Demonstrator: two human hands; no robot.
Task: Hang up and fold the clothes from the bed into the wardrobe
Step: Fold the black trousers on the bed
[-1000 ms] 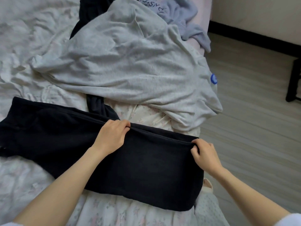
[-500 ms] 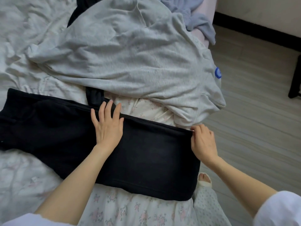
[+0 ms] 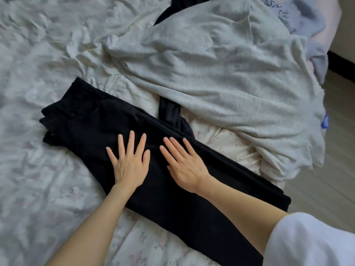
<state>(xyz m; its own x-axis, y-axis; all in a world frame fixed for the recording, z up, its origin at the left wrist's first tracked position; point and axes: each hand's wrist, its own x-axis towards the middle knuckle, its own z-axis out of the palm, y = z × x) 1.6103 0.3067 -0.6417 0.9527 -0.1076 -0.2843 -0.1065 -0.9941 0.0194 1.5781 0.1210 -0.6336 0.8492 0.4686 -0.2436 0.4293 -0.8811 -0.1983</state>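
Pressing flat, fingers spread: left hand (image 3: 129,166), right hand (image 3: 185,166) (soft black trousers (image 3: 86,121)).

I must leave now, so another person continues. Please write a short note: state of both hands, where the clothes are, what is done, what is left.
Left hand: open, flat on the black folded trousers.
Right hand: open, flat beside it on the same garment.
Trousers lie across the floral white bedsheet, near the bed's edge.
Light grey sweatshirt is unfolded behind them; a blue-grey fleece garment lies at the far corner.
Done: trousers partly folded.
Left: finish folding, handle the other clothes. The wardrobe is not in view.
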